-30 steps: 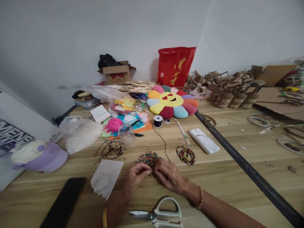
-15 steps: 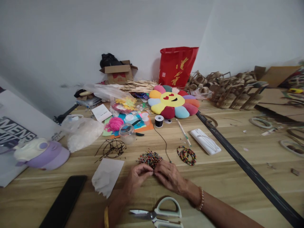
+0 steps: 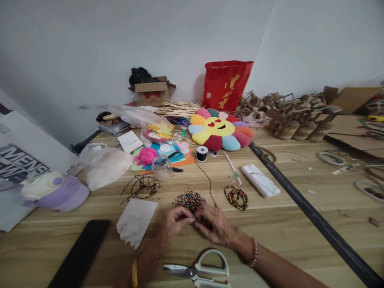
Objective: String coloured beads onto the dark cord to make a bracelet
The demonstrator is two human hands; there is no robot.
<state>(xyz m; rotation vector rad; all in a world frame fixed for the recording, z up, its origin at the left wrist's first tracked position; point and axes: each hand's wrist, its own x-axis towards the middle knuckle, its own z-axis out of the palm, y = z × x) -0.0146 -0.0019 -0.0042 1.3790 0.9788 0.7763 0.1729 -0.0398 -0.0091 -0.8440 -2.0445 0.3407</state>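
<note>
In the head view my left hand (image 3: 177, 223) and my right hand (image 3: 217, 226) meet fingertip to fingertip just in front of a heap of small multicoloured beads (image 3: 189, 199). Both are closed in a pinch. A tiny dark bit shows between the fingertips, too small to name. A thin black cord (image 3: 209, 180) runs from its spool (image 3: 202, 153) to the back of my right hand, with a greenish bead where it disappears. Its further run is hidden by the hand. Right of the heap lies a coiled string of beads (image 3: 236, 197). Scissors (image 3: 192, 273) lie open-bladed below my hands.
Left of my hands are torn white paper (image 3: 135, 222), a black phone-like slab (image 3: 80, 254) and tangled black cord (image 3: 142, 186). A clear jar (image 3: 162, 168), pink yarn (image 3: 146, 156) and a flower cushion (image 3: 220, 130) stand further back. A white power bank-like block (image 3: 260, 181) lies right.
The view has shifted slightly. Both hands stay pinched together at the same spot by the beads, and a dark bit shows a little more clearly between the fingertips.
</note>
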